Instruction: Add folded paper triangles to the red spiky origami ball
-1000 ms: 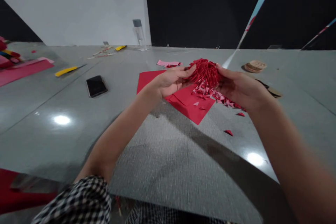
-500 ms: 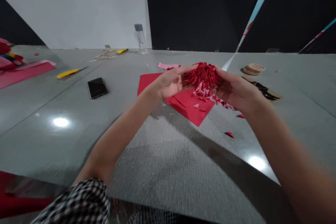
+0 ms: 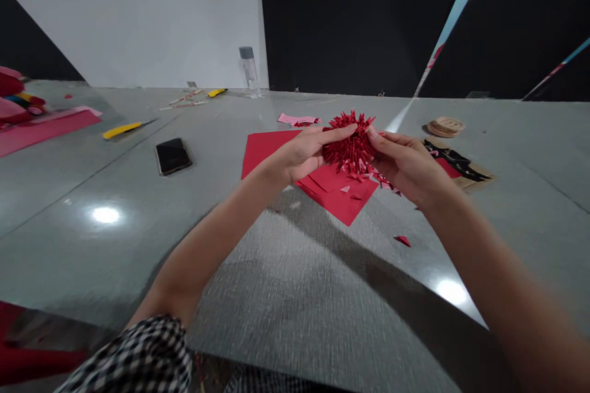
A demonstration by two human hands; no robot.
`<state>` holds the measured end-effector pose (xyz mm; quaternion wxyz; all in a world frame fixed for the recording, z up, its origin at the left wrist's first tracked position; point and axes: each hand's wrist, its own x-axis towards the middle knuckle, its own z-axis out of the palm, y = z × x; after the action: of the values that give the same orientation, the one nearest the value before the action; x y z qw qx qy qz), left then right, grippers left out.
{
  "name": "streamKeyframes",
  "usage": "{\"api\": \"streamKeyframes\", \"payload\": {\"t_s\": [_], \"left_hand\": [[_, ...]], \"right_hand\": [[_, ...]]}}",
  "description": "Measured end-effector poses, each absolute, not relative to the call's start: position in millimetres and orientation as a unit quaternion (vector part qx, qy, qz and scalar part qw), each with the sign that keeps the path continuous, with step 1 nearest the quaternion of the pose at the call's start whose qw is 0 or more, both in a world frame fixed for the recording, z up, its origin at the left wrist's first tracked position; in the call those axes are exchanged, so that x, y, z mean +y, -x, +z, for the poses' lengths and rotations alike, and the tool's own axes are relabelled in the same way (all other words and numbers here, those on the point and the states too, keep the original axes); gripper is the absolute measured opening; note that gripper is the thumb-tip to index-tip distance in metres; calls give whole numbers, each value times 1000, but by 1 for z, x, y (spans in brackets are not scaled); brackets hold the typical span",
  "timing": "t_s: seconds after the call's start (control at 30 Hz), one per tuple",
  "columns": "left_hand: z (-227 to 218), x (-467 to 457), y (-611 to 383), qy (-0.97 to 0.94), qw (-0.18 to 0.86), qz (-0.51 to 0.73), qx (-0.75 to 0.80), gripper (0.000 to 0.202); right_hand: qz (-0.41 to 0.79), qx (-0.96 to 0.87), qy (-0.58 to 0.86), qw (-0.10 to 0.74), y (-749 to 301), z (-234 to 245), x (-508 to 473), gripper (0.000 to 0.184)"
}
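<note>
A spiky, rounded piece of red folded paper is held up over the table between my two hands. My left hand grips its left side, the thumb lying across the top and the other fingers behind it. At its right edge, my right hand pinches the points between thumb and fingers. Beneath lies a red paper sheet. Small pink and red folded triangles are scattered on and beside the sheet, partly hidden by my right hand. One loose red triangle lies nearer to me.
To the left lie a phone and a yellow craft knife. A clear bottle stands at the back by the wall. Round wooden discs and a black-and-brown packet lie right. Pink paper lies far left.
The red paper piece has been tilted so its pointed side now faces me, where its ring-like top showed before. My right hand's fingers have moved to a pinch at its right edge.
</note>
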<state>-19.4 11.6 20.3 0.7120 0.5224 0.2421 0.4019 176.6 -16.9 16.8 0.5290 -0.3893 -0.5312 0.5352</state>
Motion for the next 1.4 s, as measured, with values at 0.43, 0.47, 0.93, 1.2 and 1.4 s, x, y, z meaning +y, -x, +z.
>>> {"api": "streamKeyframes", "payload": {"t_s": [0.43,0.47,0.93,1.2,1.4], "left_hand": [[30,7,22,-565,698,367,243,31],[31,6,22,-571,696,364,240,31],[22,1,18,-612,614,431,248,42],[21,1,16,-614,619,424,248,38],[16,4,16,-605,605,456,245,43]], "right_hand": [[512,-533,380,557,-178,22,-18,17],[511,-532,379,559,-178,23,-18,16],[541,-512,388,543,-180,26,-19,15],[527,-532,395,532,-184,24,-18,20],[503,-540,393,549,-185,23,-18,18]]}}
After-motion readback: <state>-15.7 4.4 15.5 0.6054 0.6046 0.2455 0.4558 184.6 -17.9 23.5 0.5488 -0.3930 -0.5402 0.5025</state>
